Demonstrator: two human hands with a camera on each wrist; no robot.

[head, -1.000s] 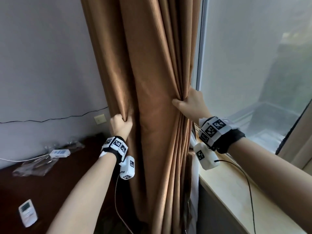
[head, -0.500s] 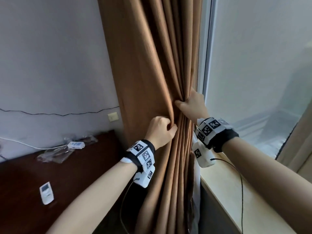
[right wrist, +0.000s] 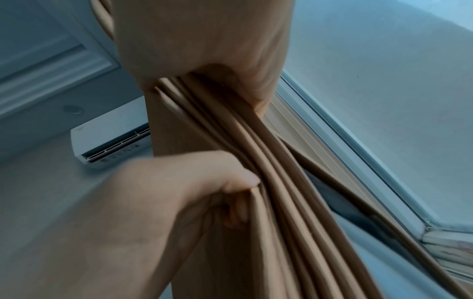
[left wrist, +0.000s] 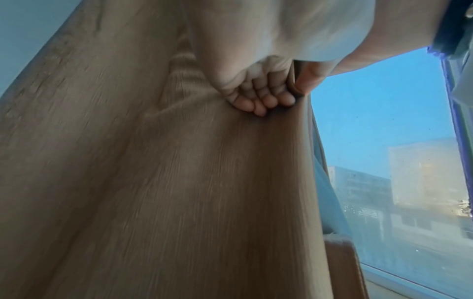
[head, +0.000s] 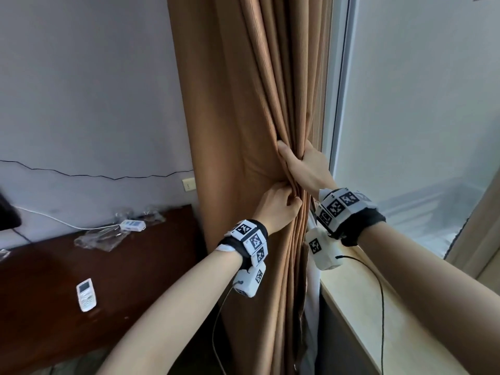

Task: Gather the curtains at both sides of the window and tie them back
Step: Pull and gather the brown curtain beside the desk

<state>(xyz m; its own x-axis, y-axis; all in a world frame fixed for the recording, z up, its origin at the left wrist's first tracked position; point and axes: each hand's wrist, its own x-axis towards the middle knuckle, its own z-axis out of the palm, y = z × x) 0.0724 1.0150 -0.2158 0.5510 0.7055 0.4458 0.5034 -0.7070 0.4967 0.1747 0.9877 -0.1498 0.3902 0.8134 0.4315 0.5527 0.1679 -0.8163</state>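
Note:
A tan curtain [head: 243,109] hangs in tight folds at the left side of the window [head: 422,109]. My left hand [head: 280,205] grips its left part in a fist, knuckles up, just below my right hand [head: 303,167]. The right hand clasps the bunched folds from the window side, thumb across the front. In the left wrist view the curled fingers [left wrist: 258,99] dig into the curtain [left wrist: 166,182]. In the right wrist view the pleats [right wrist: 256,161] run through the right hand's palm, and the left hand [right wrist: 204,182] holds the cloth below. No tie-back shows.
A dark wooden desk [head: 151,272] stands left of the curtain with a white remote [head: 86,294], a white adapter [head: 132,224] and plastic wrap. A pale windowsill [head: 378,334] runs at the lower right. An air conditioner [right wrist: 110,141] hangs on the wall.
My left hand has swept the curtain's left edge rightward, from the wall side to just under the right hand. The curtain is now a narrower bundle. The right hand has kept its hold.

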